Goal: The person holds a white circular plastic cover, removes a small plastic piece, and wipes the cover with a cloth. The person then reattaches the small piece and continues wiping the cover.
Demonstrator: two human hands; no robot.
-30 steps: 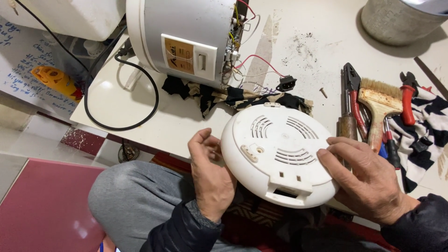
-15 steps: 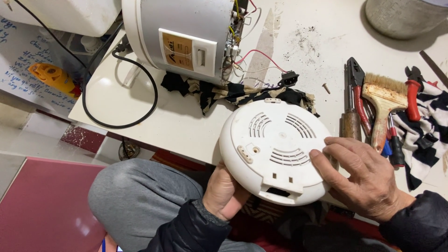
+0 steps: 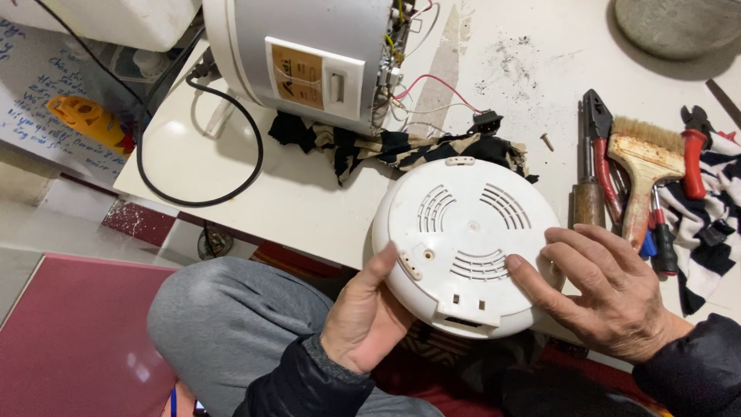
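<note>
Left hand (image 3: 363,313): cups the base plate from below at its 8 o'clock edge, thumb lying up over the rim, fingers hidden under the plate; a partly closed hold.
Right hand (image 3: 610,289): lies flat and open on the plate's 4 o'clock side, fingers spread, fingertips (image 3: 515,264) touching the top beside the lower vent slots.
Base plate (image 3: 467,243): round, white plastic, three fans of vent slots, a small tab at 12 o'clock and a squared notch at 6 o'clock; it sits at the near edge of the table, part of it overhanging the lap.
Table (image 3: 309,193): white, dusty at 12 o'clock of the plate.
Rag (image 3: 401,147): black and tan cloth, just beyond the plate at 11 to 12 o'clock, partly under the cooker.
Cooker (image 3: 301,50): white and silver body on its side at 11 o'clock of the plate, open end with loose red and white wires (image 3: 421,85) facing right.
Cord (image 3: 231,147): black, looping across the table at 9 o'clock of the plate.
Screw (image 3: 547,141): lone, at 1 o'clock of the plate.
Tools: pliers (image 3: 598,150), a brush (image 3: 644,166) and a red-handled cutter (image 3: 693,154), lying at 2 o'clock of the plate, just above the right hand.
Striped cloth (image 3: 714,216): at 3 o'clock, under the tool handles.
Knee (image 3: 231,324): grey trousers, at 7 o'clock, below the table edge.
</note>
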